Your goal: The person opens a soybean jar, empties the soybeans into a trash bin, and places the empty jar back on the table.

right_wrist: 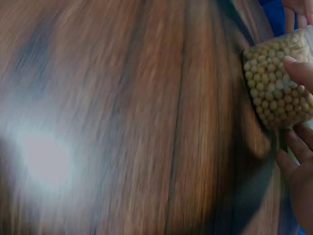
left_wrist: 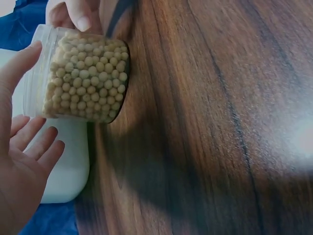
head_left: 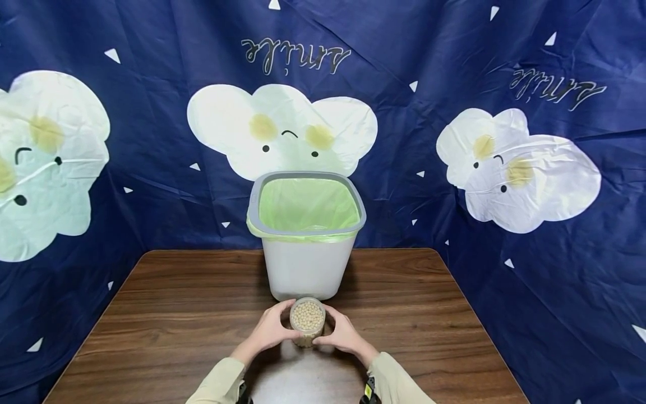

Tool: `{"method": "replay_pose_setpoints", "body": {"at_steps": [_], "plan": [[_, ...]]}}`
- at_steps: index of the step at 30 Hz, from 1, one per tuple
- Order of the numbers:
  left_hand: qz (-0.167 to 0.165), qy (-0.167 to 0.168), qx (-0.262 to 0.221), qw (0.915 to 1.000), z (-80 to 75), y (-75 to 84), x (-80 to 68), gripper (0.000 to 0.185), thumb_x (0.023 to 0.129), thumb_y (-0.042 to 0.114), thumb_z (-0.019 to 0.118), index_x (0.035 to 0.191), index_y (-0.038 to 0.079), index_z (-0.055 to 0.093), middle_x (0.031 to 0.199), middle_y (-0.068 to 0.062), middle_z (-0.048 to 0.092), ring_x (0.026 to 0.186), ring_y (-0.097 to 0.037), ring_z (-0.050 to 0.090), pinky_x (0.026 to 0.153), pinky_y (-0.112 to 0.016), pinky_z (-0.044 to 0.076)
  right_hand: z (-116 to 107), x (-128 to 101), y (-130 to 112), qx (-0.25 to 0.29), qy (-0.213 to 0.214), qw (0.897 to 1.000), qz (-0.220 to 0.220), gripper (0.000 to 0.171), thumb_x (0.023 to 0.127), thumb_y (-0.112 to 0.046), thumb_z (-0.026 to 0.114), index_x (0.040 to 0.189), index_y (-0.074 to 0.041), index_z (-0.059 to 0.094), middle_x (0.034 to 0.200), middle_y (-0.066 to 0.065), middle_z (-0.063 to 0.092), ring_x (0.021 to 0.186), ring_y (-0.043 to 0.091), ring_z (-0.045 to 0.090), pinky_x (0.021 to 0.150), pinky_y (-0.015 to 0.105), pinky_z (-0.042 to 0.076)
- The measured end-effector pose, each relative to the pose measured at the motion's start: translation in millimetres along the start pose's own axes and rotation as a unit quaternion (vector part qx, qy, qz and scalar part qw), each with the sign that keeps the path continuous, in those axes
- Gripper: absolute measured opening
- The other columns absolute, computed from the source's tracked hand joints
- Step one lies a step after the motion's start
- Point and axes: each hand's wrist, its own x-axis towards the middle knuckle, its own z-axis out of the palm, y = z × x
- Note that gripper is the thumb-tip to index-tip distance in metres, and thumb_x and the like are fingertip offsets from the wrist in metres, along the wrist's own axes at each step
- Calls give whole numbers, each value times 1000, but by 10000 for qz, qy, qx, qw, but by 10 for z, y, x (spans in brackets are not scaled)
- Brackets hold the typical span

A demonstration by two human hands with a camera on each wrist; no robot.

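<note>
A clear plastic jar of pale, round soybeans (head_left: 307,317) stands on the wooden table, right in front of the bin. Its wide clear top band (left_wrist: 35,73) shows in the left wrist view. My left hand (head_left: 273,327) holds the jar from the left, thumb at the near side and fingers toward the far side. From the right, my right hand (head_left: 344,332) holds it the same way, and its thumb lies across the beans' side of the jar (right_wrist: 274,85) in the right wrist view.
A white bin (head_left: 309,266) with a grey rim and green liner bag stands behind the jar at the table's far side. The brown wooden table (head_left: 429,314) reaches out on both sides. A dark blue cloth (head_left: 404,33) with cloud prints surrounds it.
</note>
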Motion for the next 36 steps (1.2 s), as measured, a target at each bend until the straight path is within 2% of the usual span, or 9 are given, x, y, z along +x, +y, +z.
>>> {"method": "replay_pose_setpoints", "body": {"at_steps": [3, 8, 14, 20, 24, 30, 36], "plan": [[34, 10, -38, 10000, 16, -5, 18, 80, 57, 29, 85, 121, -6, 52, 115, -17, 59, 101, -27, 59, 84, -40, 48, 69, 28, 8, 464, -22, 9989, 81, 79, 61, -18, 84, 129, -6, 46, 122, 7, 55, 112, 17, 51, 96, 28, 40], [-33, 8, -239, 9997, 30, -13, 30, 76, 56, 25, 86, 118, -6, 53, 112, -16, 60, 97, -27, 60, 82, -39, 49, 139, 21, -101, 503, 90, 9986, 102, 84, 58, -10, 85, 130, -4, 42, 122, 10, 54, 111, 16, 50, 94, 26, 40], [-253, -107, -825, 9962, 35, -25, 30, 71, 56, 19, 86, 116, -4, 54, 110, -17, 60, 94, -28, 62, 79, -35, 51, 130, -29, -339, 729, 267, 9968, 187, 81, 59, 0, 81, 129, 3, 40, 120, 17, 54, 108, 23, 52, 93, 26, 40], [-509, -289, -1329, 9894, 10, -12, 13, 70, 59, 14, 85, 117, -6, 52, 114, -22, 57, 94, -28, 61, 75, -28, 52, 114, -63, -438, 447, 420, 9980, 161, 76, 60, -4, 80, 127, 3, 44, 117, 16, 56, 105, 26, 53, 91, 26, 41], [-539, -309, -1763, 9824, -59, 86, 16, 70, 60, 10, 84, 119, -7, 51, 116, -25, 54, 94, -31, 61, 73, -27, 53, 50, -63, -528, 326, 519, 9981, 56, 75, 61, -8, 80, 127, 1, 45, 118, 13, 57, 105, 23, 53, 91, 27, 41], [-476, -142, -1993, 9787, -168, 273, 36, 70, 59, 8, 84, 119, -5, 51, 115, -23, 54, 96, -34, 59, 74, -30, 53, -127, -15, -708, 141, 623, 9979, -49, 73, 58, -10, 81, 124, -3, 49, 113, 8, 59, 101, 19, 54, 90, 33, 43], [-254, -156, -2252, 9739, -246, 408, 71, 69, 61, 5, 82, 120, -7, 49, 114, -25, 54, 96, -35, 59, 74, -29, 53, -289, 17, -853, 107, 630, 9976, -276, 73, 58, -8, 82, 123, -1, 50, 113, 9, 58, 102, 20, 54, 89, 32, 44]]}}
